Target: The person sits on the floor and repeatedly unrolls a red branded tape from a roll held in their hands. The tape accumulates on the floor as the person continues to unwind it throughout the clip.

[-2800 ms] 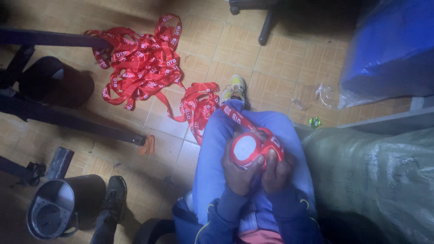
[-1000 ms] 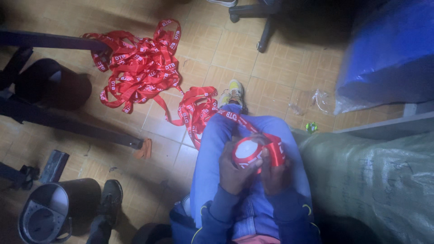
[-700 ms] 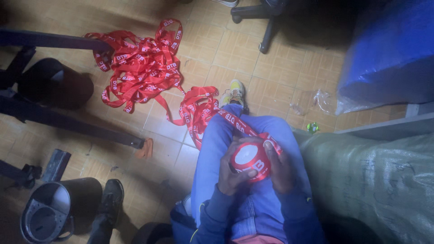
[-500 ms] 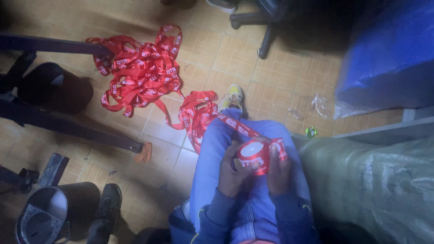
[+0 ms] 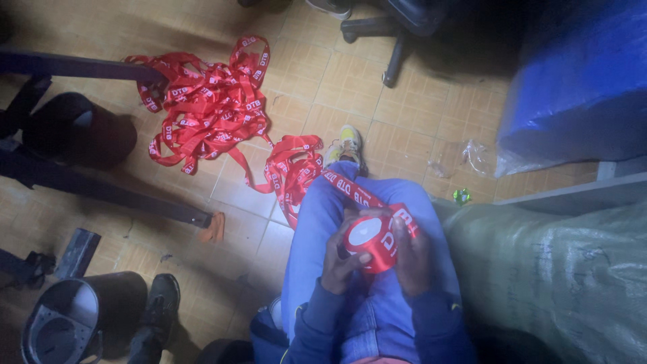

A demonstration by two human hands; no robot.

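- A tiled floor point(image 5: 404, 135) carries a loose heap of red printed ribbon point(image 5: 202, 111), slack enough to feed freely toward the seated person.
- One strand runs from the heap up across a blue-trousered leg point(image 5: 310, 229), which serves as a guide.
- The ribbon roll point(image 5: 372, 240) rests over the lap, cupped on both sides.
- The left hand point(image 5: 342, 257) wraps the roll's face; the right hand point(image 5: 410, 257) grips its outer edge, steadying the coil.

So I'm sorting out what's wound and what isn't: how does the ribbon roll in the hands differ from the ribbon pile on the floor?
The ribbon roll is wound tight and compact, held over the lap by the left hand and right hand. The ribbon pile lies loose, tangled and spread wide on the tiles, untouched. Both are red with white print, joined by one strand.
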